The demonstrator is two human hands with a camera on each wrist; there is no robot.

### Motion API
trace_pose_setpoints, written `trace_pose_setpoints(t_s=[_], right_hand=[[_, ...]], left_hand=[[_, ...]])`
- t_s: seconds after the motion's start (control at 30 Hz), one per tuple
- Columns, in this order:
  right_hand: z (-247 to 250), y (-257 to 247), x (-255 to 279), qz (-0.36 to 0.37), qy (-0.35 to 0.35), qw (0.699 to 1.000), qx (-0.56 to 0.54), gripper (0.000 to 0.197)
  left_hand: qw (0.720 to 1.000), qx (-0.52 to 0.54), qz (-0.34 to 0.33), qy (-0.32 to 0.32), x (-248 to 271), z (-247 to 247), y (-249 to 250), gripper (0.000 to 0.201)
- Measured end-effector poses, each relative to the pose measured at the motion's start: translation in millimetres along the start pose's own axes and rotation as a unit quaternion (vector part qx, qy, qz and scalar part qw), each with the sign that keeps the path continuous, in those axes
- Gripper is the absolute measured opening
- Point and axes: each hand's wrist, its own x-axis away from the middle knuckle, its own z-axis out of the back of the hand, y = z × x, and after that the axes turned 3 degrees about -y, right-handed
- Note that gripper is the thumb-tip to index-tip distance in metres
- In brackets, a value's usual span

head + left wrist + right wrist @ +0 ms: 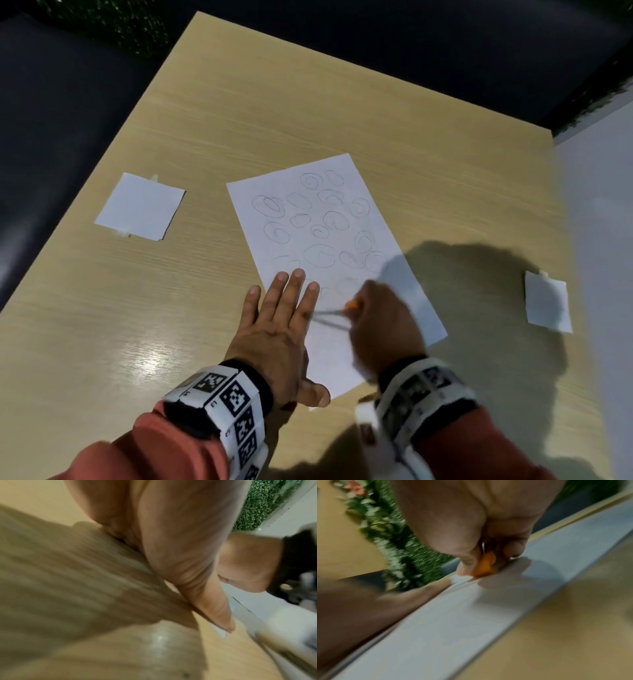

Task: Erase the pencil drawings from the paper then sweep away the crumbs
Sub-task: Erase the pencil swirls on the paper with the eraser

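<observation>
A white sheet of paper with several pencil loops lies slanted on the wooden table. My left hand lies flat with straight fingers across the sheet's near left edge, pressing it down. My right hand, blurred by motion, pinches an orange eraser against the paper just right of the left fingers. In the right wrist view the thumb and fingers pinch the orange eraser, whose tip touches the paper. The loops nearest the hands look faint.
A small white paper square is taped to the table at the left. Another taped white square sits at the right. A grey surface borders the table on the right. Dark seating surrounds the far edges.
</observation>
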Motion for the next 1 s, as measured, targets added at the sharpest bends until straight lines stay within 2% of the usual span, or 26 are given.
trace_pose_setpoints(t_s=[0.07, 0.1, 0.13, 0.23, 0.27, 0.33, 0.4, 0.47, 0.5, 0.57, 0.67, 0.73, 0.8, 0.83, 0.87, 0.9, 0.93, 1.0], right_hand=[[24, 17, -15, -0.077, 0.046, 0.996, 0.027, 0.011], [26, 17, -17, -0.077, 0.049, 0.995, 0.026, 0.011], [26, 7, -14, -0.06, 0.032, 0.998, 0.016, 0.009], [-8, -29, 17, 0.057, -0.077, 0.995, -0.012, 0.01], [-13, -32, 22, 0.081, -0.081, 0.993, -0.011, 0.013], [-2, -15, 3, 0.036, -0.023, 0.999, -0.001, 0.009], [25, 22, -24, -0.08, 0.047, 0.995, 0.042, 0.01], [53, 52, -38, -0.159, 0.038, 0.984, 0.077, 0.014], [57, 53, -37, -0.167, 0.019, 0.983, 0.067, 0.011], [50, 40, -25, -0.129, -0.027, 0.991, 0.036, 0.013], [37, 22, -9, -0.089, -0.008, 0.996, -0.022, 0.019], [33, 22, -3, -0.048, -0.021, 0.998, -0.016, 0.017], [30, 24, 3, 0.003, -0.03, 0.999, 0.012, 0.015], [27, 25, 7, 0.031, -0.04, 0.998, 0.024, 0.016], [23, 27, 12, 0.061, -0.058, 0.996, 0.036, 0.019], [21, 28, 16, 0.088, -0.086, 0.991, 0.045, 0.023], [19, 29, 17, 0.11, -0.113, 0.986, 0.051, 0.026], [20, 28, 18, 0.115, -0.145, 0.981, 0.051, 0.027]], left_hand=[[1.0, 0.007, -0.001, 0.005, -1, -2, 0, 0.143], [1.0, 0.005, -0.001, 0.008, -2, -2, 0, 0.143], [1.0, 0.003, -0.001, 0.008, -1, -2, 0, 0.143], [1.0, 0.002, 0.004, 0.011, -1, -2, 1, 0.141], [1.0, 0.003, 0.003, 0.014, -1, -3, 1, 0.141], [1.0, 0.0, -0.002, 0.018, -2, -3, -1, 0.141], [1.0, 0.002, -0.011, 0.01, -3, -5, -1, 0.141], [1.0, 0.006, -0.016, 0.007, -3, -5, -1, 0.14], [1.0, 0.002, -0.018, 0.012, -3, -4, -3, 0.14], [1.0, -0.007, -0.027, 0.014, -3, -1, -3, 0.138], [0.999, 0.018, -0.029, 0.026, 6, 6, -5, 0.131], [0.995, 0.055, -0.025, 0.081, 19, 16, -3, 0.11], [0.97, 0.07, -0.044, 0.228, 29, 25, 0, 0.057], [0.952, 0.082, -0.065, 0.289, 31, 28, 2, 0.039], [0.94, 0.082, -0.085, 0.32, 30, 30, 4, 0.033], [0.94, 0.069, -0.103, 0.318, 26, 29, 5, 0.037], [0.945, 0.035, -0.118, 0.304, 20, 22, 4, 0.051], [0.969, -0.046, -0.115, 0.213, 7, 3, -5, 0.097]])
